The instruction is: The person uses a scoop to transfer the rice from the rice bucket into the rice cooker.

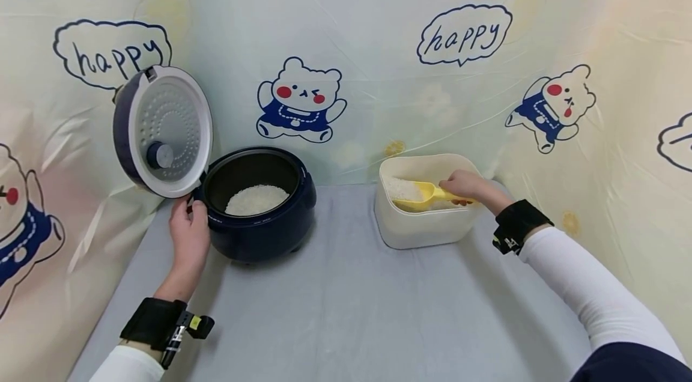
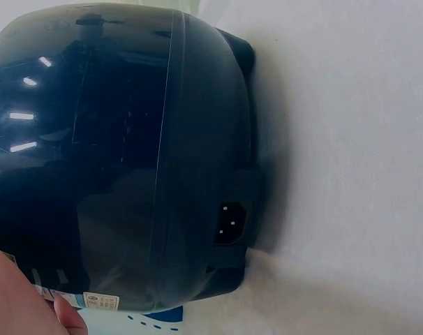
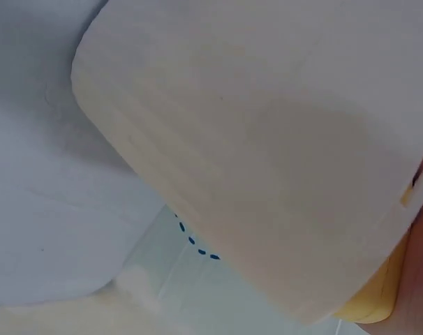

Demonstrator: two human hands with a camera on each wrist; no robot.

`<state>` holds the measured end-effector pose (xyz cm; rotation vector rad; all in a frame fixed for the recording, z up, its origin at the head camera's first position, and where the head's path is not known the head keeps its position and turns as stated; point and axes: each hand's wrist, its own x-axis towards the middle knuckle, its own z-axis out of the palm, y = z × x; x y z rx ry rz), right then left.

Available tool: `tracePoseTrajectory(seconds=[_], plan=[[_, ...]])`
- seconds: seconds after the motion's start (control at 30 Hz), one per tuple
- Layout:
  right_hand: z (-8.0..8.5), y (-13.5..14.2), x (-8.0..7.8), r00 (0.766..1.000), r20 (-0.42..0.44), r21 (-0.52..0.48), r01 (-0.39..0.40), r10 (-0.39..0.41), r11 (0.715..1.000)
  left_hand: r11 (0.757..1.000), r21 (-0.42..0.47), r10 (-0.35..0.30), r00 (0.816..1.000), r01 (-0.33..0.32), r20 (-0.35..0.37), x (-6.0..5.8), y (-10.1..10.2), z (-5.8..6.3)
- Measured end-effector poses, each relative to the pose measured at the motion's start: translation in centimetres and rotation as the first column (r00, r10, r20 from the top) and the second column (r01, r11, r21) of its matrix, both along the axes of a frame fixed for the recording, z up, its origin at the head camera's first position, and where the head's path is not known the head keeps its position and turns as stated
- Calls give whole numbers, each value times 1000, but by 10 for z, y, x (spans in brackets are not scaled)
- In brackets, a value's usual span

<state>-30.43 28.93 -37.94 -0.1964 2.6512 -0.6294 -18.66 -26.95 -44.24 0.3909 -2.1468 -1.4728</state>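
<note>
A dark blue rice cooker stands on the left with its lid raised. White rice lies in its pot. My left hand grips the cooker's side below the lid hinge; some of its fingers are hidden behind. In the left wrist view, part of that hand lies against the cooker's dark body. My right hand holds a yellow scoop by its handle inside a cream bin. Rice heaps on the scoop. In the right wrist view, the bin's wall hides most of the scoop.
A grey cloth covers the table. Behind it hangs a pale curtain printed with bears and "happy" bubbles, close to the cooker and bin. A power socket sits low on the cooker's body.
</note>
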Motion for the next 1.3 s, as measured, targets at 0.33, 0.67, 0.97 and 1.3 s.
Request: tracePoseTrajectory(seconds=[0.33, 0.67, 0.97, 1.3], plan=[[12, 8, 5, 998, 55, -29, -3, 5, 1000, 1000, 29, -4, 999, 2, 46, 3, 1, -2], [26, 16, 9, 999, 48, -55, -2, 5, 998, 1000, 8, 16, 999, -16, 31, 4, 0, -2], [36, 28, 16, 999, 35, -122, -2, 6, 993, 1000, 8, 8, 1000, -8, 15, 1, 0, 0], [37, 40, 23, 999, 36, -202, 46, -39, 978, 1000, 17, 21, 1000, -21, 17, 0, 2, 2]])
